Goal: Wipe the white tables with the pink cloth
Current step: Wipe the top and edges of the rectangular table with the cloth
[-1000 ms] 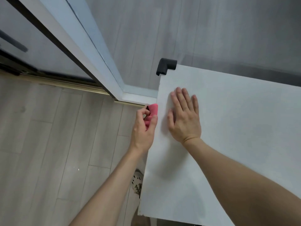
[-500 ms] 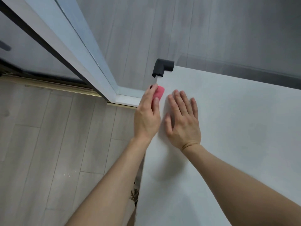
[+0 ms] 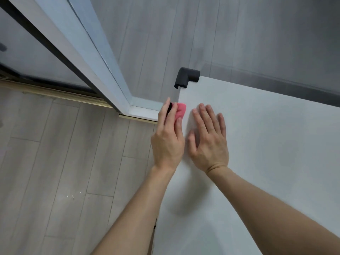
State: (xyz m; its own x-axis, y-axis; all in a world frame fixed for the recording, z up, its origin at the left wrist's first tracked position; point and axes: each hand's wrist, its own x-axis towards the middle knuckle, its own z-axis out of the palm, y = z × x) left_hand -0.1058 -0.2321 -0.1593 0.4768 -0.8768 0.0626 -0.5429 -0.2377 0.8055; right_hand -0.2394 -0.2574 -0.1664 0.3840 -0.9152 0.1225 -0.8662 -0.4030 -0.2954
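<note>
Head view, from left to right: the grey plank floor (image 3: 55, 162) and a pale door frame (image 3: 92, 61) fill the left side, then comes the left hand (image 3: 168, 142), working at the left edge of the white table (image 3: 276, 153). Its fingers are wrapped around the pink cloth (image 3: 181, 111), which is bunched small, pokes out past the fingertips and sits right on the table's edge, a little short of the black corner guard (image 3: 185, 77). Just beside it, the right hand (image 3: 209, 142) lies flat on the tabletop with its fingers straight and slightly fanned, holding nothing, apparently steadying the table. The risk, as I judge it, lies in how narrow that edge is: a cloth balled this tightly could slide off the rim toward the floor, leaving the fingers to rub the table bare, and a stroke carried on toward the corner could catch the guard and knock it loose. The broad tabletop to the right also looks as if it has yet to get its share. Compared with a second ago, the left hand and cloth have travelled up the edge toward the guard, while the right hand has kept its place.
</note>
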